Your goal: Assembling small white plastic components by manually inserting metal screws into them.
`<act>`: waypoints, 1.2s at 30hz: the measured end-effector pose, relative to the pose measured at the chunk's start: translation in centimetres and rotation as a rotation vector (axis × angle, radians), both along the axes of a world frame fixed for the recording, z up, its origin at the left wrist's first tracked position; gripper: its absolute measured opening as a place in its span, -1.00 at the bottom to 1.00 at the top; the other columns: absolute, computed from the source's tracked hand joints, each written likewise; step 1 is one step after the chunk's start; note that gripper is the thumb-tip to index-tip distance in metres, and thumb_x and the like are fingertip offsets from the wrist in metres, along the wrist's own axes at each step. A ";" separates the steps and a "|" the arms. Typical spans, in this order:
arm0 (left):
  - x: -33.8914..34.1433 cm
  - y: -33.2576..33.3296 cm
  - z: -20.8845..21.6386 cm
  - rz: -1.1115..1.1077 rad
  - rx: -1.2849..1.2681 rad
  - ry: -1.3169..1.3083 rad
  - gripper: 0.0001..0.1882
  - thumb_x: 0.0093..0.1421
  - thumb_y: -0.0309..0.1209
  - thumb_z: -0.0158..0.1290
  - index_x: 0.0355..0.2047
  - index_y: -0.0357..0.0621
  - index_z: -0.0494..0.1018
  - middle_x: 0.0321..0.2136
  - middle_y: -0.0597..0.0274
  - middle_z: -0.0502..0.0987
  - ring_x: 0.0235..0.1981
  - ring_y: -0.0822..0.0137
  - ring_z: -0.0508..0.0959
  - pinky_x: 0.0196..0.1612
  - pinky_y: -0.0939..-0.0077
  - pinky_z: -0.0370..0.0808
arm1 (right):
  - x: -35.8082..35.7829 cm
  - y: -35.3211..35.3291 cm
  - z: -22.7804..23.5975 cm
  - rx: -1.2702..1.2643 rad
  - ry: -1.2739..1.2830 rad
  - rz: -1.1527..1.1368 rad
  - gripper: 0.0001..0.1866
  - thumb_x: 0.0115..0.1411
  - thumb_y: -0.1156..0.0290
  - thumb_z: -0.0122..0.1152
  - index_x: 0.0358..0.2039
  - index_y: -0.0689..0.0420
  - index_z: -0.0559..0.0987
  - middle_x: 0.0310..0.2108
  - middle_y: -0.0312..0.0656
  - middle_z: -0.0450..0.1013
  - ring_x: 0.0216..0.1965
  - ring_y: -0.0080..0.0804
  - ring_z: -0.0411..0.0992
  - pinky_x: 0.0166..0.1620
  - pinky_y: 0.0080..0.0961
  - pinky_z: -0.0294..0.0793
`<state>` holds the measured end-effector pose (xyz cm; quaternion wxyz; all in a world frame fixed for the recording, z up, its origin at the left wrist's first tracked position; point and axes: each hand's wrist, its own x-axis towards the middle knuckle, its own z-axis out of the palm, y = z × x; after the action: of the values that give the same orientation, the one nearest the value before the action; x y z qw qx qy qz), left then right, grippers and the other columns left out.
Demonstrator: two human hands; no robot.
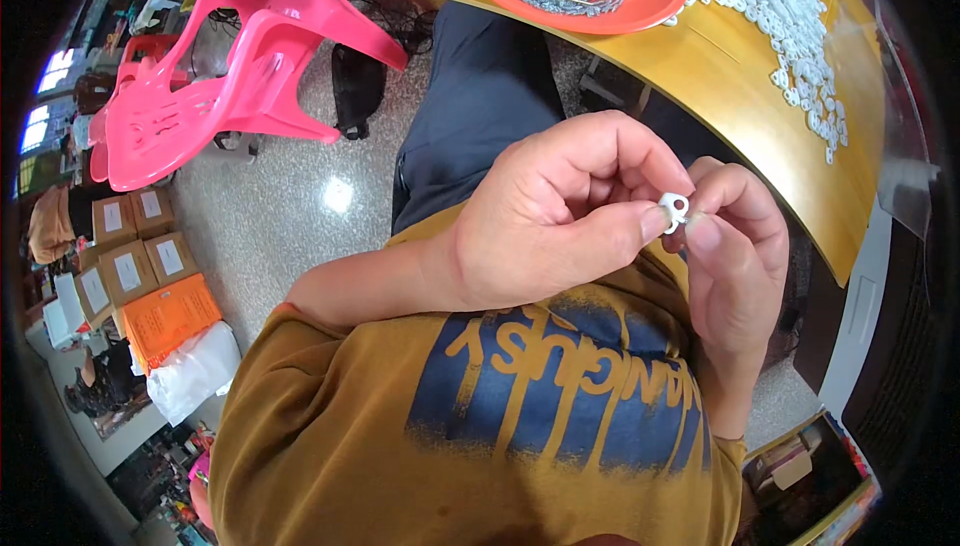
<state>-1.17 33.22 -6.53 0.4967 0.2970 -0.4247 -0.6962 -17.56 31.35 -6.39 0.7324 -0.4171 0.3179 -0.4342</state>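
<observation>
A small white plastic piece with a round hole (677, 203) is held up in front of my body, over my lap. My left hand (560, 211) is closed in a pinch, thumb and forefinger gripping the piece from its left. From the other side, the thumb and fingertips of my right hand (738, 246) close on its lower right part. Whether a second tiny part sits between the right fingertips is too small to tell. Past the hands, many similar white pieces (770, 16) lie heaped on the yellow table (790, 181).
An orange-red plate (655, 8) of small grey, see-through parts stands on the table, a thin stick among them. At left are a pink plastic chair (240, 76), a black bag (357, 91), cardboard boxes (125, 271), an orange package (172, 318) and a white bag (195, 371).
</observation>
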 end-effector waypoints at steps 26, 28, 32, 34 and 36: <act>0.6 0.1 -1.4 0.039 -0.330 -0.320 -0.77 0.05 -0.69 -0.06 -0.24 -0.30 0.34 -0.39 0.23 0.35 -0.40 0.56 0.37 -0.35 0.77 0.31 | 0.0 0.9 0.3 -0.262 0.304 -0.096 -0.96 0.01 0.60 0.06 -0.51 0.27 0.39 -0.51 -0.30 0.25 -0.49 -0.67 0.17 -0.43 -0.79 0.12; 0.0 0.3 -1.3 0.051 -0.253 -0.239 -0.78 0.06 -0.68 -0.06 -0.24 -0.30 0.35 -0.38 0.23 0.35 -0.40 0.58 0.36 -0.35 0.78 0.31 | 0.1 0.9 0.2 -0.247 0.296 -0.102 -0.96 0.01 0.60 0.06 -0.50 0.27 0.39 -0.50 -0.29 0.26 -0.48 -0.66 0.18 -0.42 -0.79 0.12; -0.1 0.2 -0.5 0.106 -0.060 -0.071 -0.91 0.08 -0.60 -0.06 -0.37 -0.25 0.37 -0.50 0.37 0.41 -0.52 0.68 0.37 -0.49 0.79 0.33 | 0.2 0.9 0.0 -0.372 0.335 -0.141 -0.94 0.00 0.60 0.07 -0.47 0.27 0.39 -0.48 -0.26 0.27 -0.44 -0.60 0.19 -0.37 -0.75 0.14; 0.0 0.3 -0.3 0.075 -0.010 -0.041 -0.90 0.09 -0.60 -0.08 -0.34 -0.26 0.36 -0.49 0.37 0.42 -0.50 0.69 0.37 -0.48 0.81 0.34 | 0.2 1.0 0.1 -0.388 0.360 -0.162 -0.93 0.00 0.60 0.07 -0.46 0.27 0.39 -0.48 -0.25 0.27 -0.43 -0.59 0.20 -0.35 -0.74 0.14; 0.0 0.3 -0.1 0.075 0.018 -0.018 -0.89 0.10 -0.60 -0.08 -0.32 -0.26 0.35 -0.48 0.36 0.42 -0.50 0.70 0.37 -0.48 0.82 0.34 | 0.3 1.0 0.1 -0.420 0.388 -0.182 -0.91 -0.01 0.60 0.09 -0.45 0.28 0.41 -0.47 -0.23 0.28 -0.44 -0.57 0.20 -0.35 -0.72 0.16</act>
<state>-1.13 33.56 -6.67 0.5160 0.3232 -0.4115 -0.6782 -17.31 32.33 -6.29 0.5137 -0.6046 0.3913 -0.4663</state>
